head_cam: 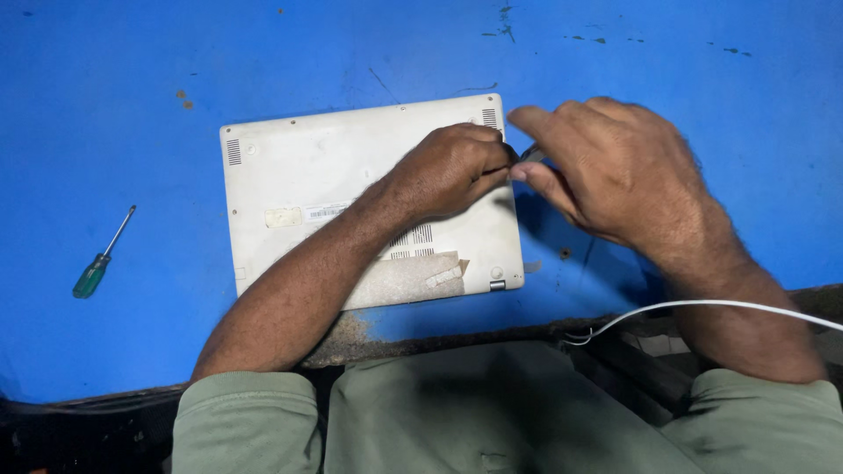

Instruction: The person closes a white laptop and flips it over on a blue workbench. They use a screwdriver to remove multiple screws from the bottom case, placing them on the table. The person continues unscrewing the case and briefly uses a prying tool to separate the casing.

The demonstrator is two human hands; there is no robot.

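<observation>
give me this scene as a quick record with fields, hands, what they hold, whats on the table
surface: worn blue table
main thing: white flat laptop lying underside up, vents showing
left hand: left hand rests on the laptop near its far right corner, fingers curled
right hand: right hand pinches a small dark tool at that corner; its kind cannot be told
left of laptop: green-handled screwdriver, lying untouched
near edge: white cable crossing the right wrist

A white laptop [351, 189] lies bottom-up on the blue table [132, 88]. The left hand [452, 167] and right hand [615, 167] meet at its right edge, pinching a small dark tool [529, 154]. A green screwdriver [101, 259] lies well apart.
</observation>
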